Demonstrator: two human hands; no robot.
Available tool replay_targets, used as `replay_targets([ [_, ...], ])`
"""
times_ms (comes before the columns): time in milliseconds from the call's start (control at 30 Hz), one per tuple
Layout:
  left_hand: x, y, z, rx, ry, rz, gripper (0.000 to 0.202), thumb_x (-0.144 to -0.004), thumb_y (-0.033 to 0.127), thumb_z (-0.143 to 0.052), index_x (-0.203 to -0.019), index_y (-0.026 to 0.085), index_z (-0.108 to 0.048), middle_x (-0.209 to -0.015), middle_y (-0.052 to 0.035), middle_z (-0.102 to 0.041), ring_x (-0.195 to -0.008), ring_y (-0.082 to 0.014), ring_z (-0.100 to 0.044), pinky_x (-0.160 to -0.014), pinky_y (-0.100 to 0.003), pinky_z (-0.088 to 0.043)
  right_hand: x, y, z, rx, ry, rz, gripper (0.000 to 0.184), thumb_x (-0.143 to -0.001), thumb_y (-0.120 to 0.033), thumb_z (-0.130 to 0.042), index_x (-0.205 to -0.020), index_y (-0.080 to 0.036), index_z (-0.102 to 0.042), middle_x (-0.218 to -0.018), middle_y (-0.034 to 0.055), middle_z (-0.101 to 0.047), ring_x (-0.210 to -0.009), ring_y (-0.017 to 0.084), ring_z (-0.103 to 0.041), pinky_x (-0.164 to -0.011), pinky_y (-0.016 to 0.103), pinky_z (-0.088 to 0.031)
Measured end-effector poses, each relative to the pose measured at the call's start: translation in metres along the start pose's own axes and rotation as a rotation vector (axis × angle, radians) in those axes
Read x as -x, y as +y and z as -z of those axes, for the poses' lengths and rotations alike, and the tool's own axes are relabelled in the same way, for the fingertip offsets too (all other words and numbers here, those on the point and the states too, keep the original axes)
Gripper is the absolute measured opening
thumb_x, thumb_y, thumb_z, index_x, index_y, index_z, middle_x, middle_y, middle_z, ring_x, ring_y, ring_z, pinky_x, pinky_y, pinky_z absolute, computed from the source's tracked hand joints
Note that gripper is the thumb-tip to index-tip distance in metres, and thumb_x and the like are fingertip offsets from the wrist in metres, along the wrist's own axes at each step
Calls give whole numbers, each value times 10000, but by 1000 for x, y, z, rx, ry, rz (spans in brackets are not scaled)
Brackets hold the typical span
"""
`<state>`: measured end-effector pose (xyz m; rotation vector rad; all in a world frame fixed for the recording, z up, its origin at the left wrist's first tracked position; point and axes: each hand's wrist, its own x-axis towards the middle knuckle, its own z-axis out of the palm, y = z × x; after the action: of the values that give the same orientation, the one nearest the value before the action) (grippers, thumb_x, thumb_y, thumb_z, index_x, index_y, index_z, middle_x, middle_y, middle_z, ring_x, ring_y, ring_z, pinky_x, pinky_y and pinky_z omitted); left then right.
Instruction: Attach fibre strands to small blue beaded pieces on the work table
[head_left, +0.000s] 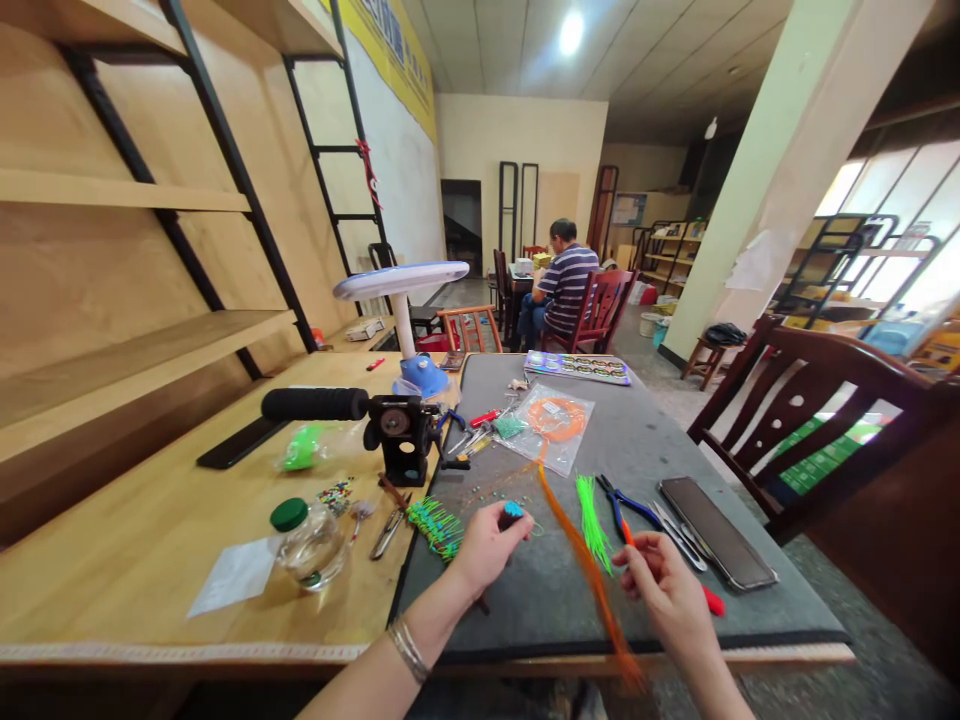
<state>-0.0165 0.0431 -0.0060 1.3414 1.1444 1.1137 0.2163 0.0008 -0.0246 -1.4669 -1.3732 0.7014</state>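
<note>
My left hand point(487, 545) is closed in a pinch around a small bright-blue piece point(513, 510); its kind is unclear. A thin yellow-green strand loops beside those fingertips. My right hand point(664, 585) has its thumb and fingertips together by a bundle of bright-green strands point(592, 520); what they pinch is too small to make out. Long orange fibres point(574, 545) run between my hands and over the front edge. Left of my left hand lies a stick wound with green and blue strands point(435, 528). Blue-handled pliers point(637, 505) lie just beyond my right hand.
A phone point(716, 530) and metal scissors point(679, 535) lie at the right. A black clamp-like device point(405, 440), a green-lidded jar point(311, 550) and a white-topped lamp stand point(405, 330) stand leftward. Farther back, a plastic bag point(555, 425) holds orange coils. A person point(570, 285) sits behind.
</note>
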Motion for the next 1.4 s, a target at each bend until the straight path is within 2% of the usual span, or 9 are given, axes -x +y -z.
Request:
replay_targets([
  [100,0,-1,-2,55,-8,41,313,-700,445,-659,-694,137,-606,-579,22,-548,-458,-75,-369,-440,-203,-253,4,-22,-20,-87,-39,34,453,-769,-621,-519,-914,-197,-583,-687,34,-633,-638,191,-590,-572,262,-438],
  [233,1,-1,-3,93,-4,36,328,-697,455,-664,-676,136,-591,-556,33,-523,-445,-66,-336,-438,-208,-235,9,-37,-47,-50,-131,66,419,-815,-570,-481,-761,-185,-635,-691,35,-632,-680,188,-585,-634,253,-436],
  [433,3,7,-3,113,-4,36,314,-701,437,-665,-684,132,-590,-560,32,-518,-462,-68,-345,-449,-207,-243,15,-33,-68,-223,-364,-74,375,-813,-561,-484,-868,-197,-558,-583,-25,-570,-420,103,-448,-415,207,-341],
  [600,6,8,-5,148,-52,55,309,-700,424,-674,-712,124,-599,-590,21,-544,-477,-67,-364,-461,-204,-255,11,-36,-71,-253,-348,-101,488,-804,-569,-492,-1112,-192,-530,-568,-38,-568,-379,91,-401,-388,198,-304],
  [867,1,5,-3,58,-79,11,229,-742,349,-630,-675,134,-585,-568,29,-525,-517,-90,-413,-511,-215,-318,9,-38,-58,71,-354,221,322,-886,-382,-431,-1067,-182,-607,-555,-32,-541,-513,125,-500,-515,208,-375],
  [1000,2,6,-3,-122,-13,-125,201,-769,304,-595,-654,138,-594,-602,-3,-571,-599,-131,-493,-607,-247,-385,9,-42,-53,247,-352,276,294,-883,-319,-425,-1078,-210,-616,-582,-22,-586,-519,136,-530,-510,210,-364],
  [1167,5,6,-6,-187,-2,-163,203,-783,294,-577,-651,140,-591,-620,-19,-589,-624,-145,-508,-628,-260,-394,7,-40,-56,300,-332,255,283,-873,-297,-421,-1052,-223,-628,-568,-23,-587,-510,148,-536,-505,219,-359],
  [1267,7,1,-9,-94,-1,-102,204,-763,309,-593,-651,140,-582,-619,-15,-584,-605,-131,-498,-597,-245,-384,5,-33,-61,217,-290,178,307,-869,-325,-423,-1069,-197,-617,-545,-28,-559,-496,146,-520,-488,217,-356],
  [1400,5,-4,-10,130,-63,158,258,-713,386,-631,-720,136,-570,-602,19,-544,-464,-70,-378,-446,-200,-263,6,-29,-62,31,-321,138,370,-888,-373,-398,-1125,-162,-587,-544,-37,-528,-514,136,-512,-510,210,-378],
])
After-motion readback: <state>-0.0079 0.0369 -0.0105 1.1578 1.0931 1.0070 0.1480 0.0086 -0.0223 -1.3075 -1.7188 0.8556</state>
